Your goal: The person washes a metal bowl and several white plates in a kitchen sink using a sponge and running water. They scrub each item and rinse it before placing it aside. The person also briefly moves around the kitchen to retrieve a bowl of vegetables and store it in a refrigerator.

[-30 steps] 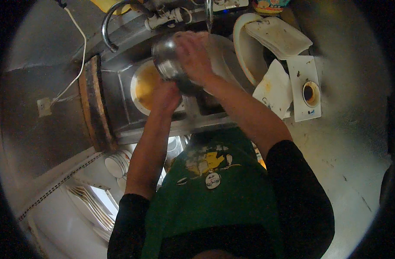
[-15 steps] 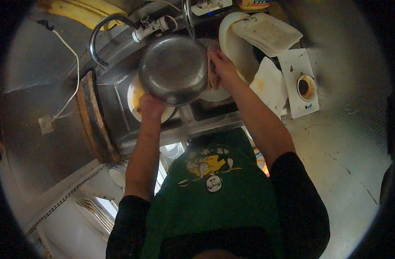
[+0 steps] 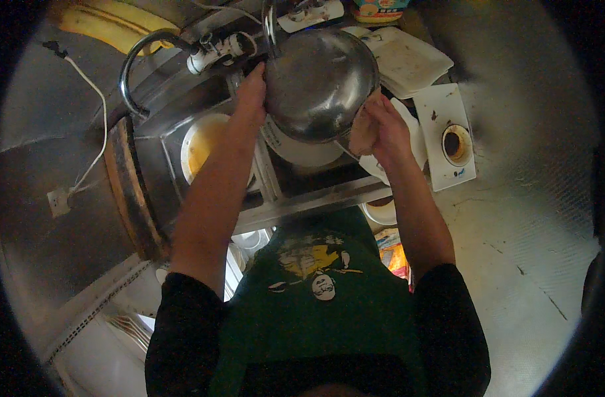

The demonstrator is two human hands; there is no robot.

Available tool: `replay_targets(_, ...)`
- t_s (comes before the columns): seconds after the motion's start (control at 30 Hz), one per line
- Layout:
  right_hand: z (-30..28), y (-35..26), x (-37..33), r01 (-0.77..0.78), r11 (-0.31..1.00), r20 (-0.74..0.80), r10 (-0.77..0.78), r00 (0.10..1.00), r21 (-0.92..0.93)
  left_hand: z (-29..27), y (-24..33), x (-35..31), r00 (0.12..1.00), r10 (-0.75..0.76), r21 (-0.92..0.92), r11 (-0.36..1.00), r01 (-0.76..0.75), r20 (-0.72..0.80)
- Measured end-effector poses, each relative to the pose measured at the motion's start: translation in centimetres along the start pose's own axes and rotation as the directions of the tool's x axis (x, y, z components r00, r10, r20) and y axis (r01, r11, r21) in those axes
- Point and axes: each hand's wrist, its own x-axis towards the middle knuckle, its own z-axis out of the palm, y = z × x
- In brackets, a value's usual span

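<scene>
A round metal bowl is held tilted over the right sink basin, its shiny outer bottom facing me. My left hand grips its left rim, thumb side against the metal. At the lower right rim, my right hand is closed around a pinkish-brown cloth that presses on the bowl. Whatever is inside the bowl is hidden. Under it in the right basin lies a pale round dish, partly covered. A white bowl with yellowish contents sits in the left basin, partly behind my left forearm.
Two curved faucets reach over the sink. Stacked white square plates and a stained white plate with a small cup stand on the right counter. A wooden board leans at the left; a white cord hangs beyond it.
The bowl has moved right and slightly up, and its tilt has changed. My left hand has shifted up along the left side; my right hand with the cloth has moved down and right.
</scene>
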Motion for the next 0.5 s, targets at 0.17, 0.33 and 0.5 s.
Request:
replay_targets(0.17,-1.0,1.2,0.9,-0.006,0.997,-0.059,0.002,0.998,-0.073,1.3,2.0,-3.4,1.0,0.024,0.064,0.998,-0.023,-0.016)
replay_targets(0.33,2.9,2.2,-0.2,-0.112,0.921,0.079,0.152,0.985,-0.373,-7.8,-0.3,-1.5,1.0,-0.02,-0.1,0.995,0.02,0.0)
replay_targets(0.5,3.6,6.8,1.8,0.288,0.584,0.432,0.122,0.893,-0.759,-13.4,0.4,-6.2,0.966,-0.03,-0.117,0.993,0.0,-0.259)
